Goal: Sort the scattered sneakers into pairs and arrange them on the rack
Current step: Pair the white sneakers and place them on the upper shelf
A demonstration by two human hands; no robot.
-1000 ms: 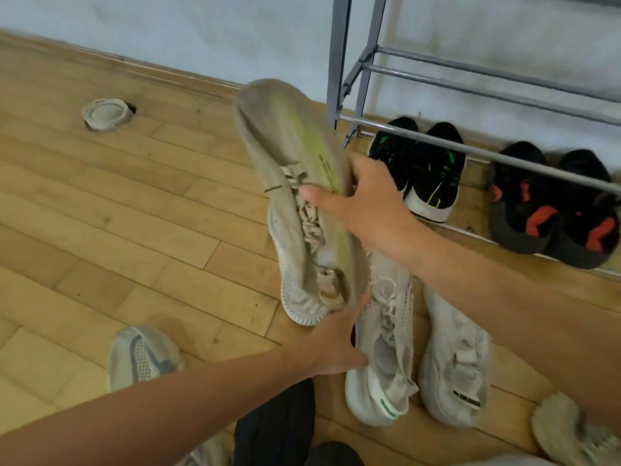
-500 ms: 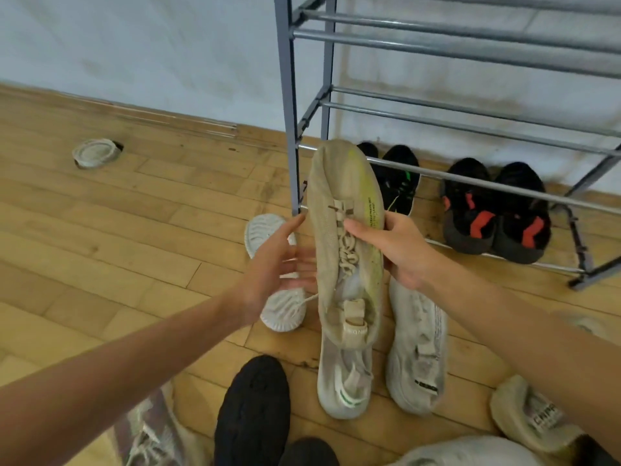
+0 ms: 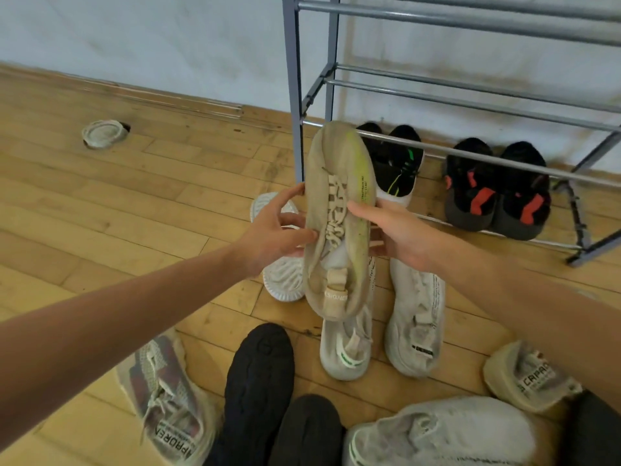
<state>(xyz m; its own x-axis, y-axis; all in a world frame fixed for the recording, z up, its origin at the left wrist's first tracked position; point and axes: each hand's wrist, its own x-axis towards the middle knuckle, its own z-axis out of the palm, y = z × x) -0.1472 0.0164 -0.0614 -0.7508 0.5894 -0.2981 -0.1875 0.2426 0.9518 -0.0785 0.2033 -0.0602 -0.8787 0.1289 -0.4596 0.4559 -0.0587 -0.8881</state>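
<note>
I hold a beige sneaker (image 3: 339,183) with a yellow-green stripe in the air, toe pointing away toward the grey metal rack (image 3: 296,95). My right hand (image 3: 400,230) grips its right side, thumb on top. My left hand (image 3: 274,232) holds its left side, thumb by the laces. Two whitish sneakers (image 3: 346,351) (image 3: 416,321) lie side by side on the floor under it. On the rack's bottom shelf stand a black-and-green pair (image 3: 401,166) and a black-and-red pair (image 3: 497,193).
An upturned white sneaker (image 3: 284,280) lies left of the held one. Near me are a grey-maroon sneaker (image 3: 164,398), black sneakers (image 3: 258,381), a white sneaker (image 3: 443,435) and a beige sneaker (image 3: 524,378). A round floor fitting (image 3: 102,133) sits far left. The rack's upper shelves hold nothing.
The beige sneaker swung from a tilt to pointing straight at the rack. My left hand left its heel and came to hold its left side. The view rose toward the rack.
</note>
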